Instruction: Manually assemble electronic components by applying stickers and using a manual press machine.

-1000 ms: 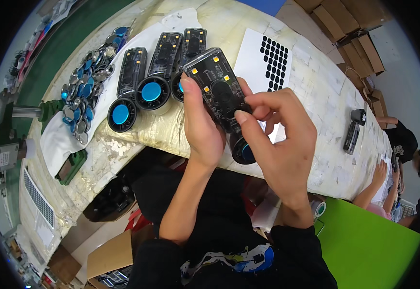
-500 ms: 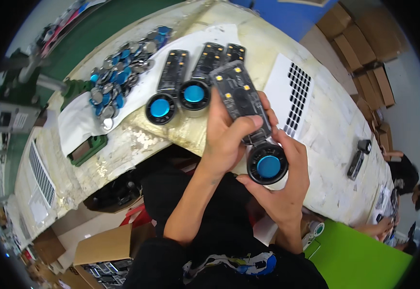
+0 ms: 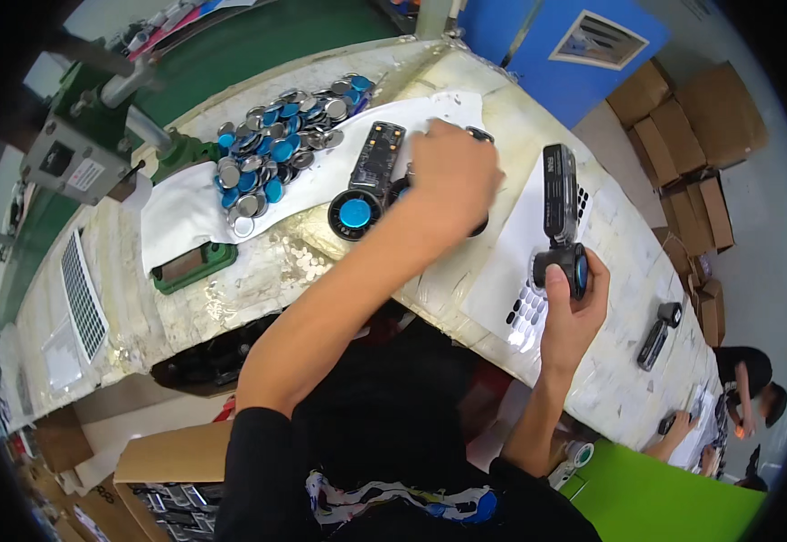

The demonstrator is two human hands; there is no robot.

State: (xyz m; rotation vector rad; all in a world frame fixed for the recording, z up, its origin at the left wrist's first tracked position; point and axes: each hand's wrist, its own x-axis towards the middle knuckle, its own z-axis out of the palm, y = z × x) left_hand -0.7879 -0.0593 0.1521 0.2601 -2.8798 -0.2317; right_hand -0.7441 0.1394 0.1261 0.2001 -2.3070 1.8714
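My right hand (image 3: 570, 321) grips a black device (image 3: 560, 194) by its round head. The device stands upright with its long flat body pointing up and its blue disc turned to the right. My left hand (image 3: 452, 172) is over the other devices on the white cloth. Its fingers are smeared by motion and partly hidden, so what it grasps does not show. Beside it lies another black device (image 3: 377, 158) with yellow squares on its body and a blue disc (image 3: 355, 213) in its round head. More round heads are partly covered by my left hand and forearm.
Silver and blue discs (image 3: 276, 144) are heaped at the far left of the table, near a green press (image 3: 163, 149). A white sheet of black oval stickers (image 3: 524, 312) lies under my right hand. Another black device (image 3: 657, 339) lies farther right. A person (image 3: 750, 379) works at the right.
The device my two hands shared is now in my right hand alone, moved right and turned upright. My left hand has let go of it and moved over the devices on the cloth.
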